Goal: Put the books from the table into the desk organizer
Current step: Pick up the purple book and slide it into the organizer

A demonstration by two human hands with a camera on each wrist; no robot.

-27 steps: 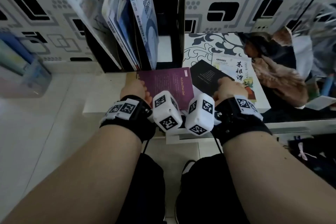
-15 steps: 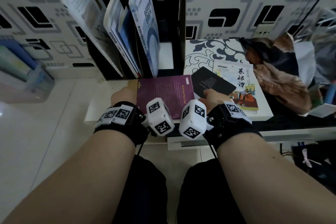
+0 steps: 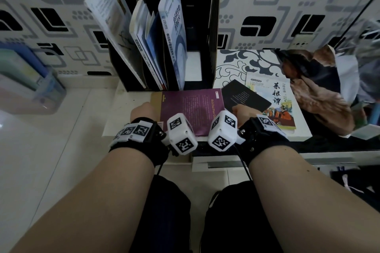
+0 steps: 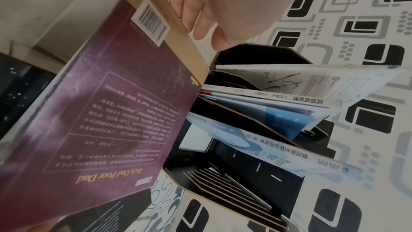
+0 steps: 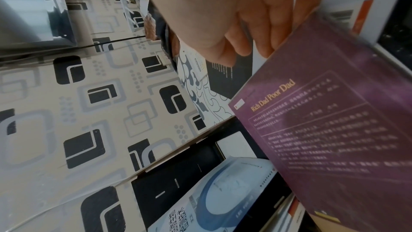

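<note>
White table (image 3: pixel 115 129) against grey-and-black patterned wall (image 3: pixel 287 6), pale tiled floor (image 3: pixel 51 160).

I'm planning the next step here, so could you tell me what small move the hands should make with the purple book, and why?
Probably tip the purple book upright and steer it toward the open slot at the right of the desk organizer. The left hand and right hand grip its opposite edges, it lies roughly flat before the organizer, and the left slots already hold books.
</note>
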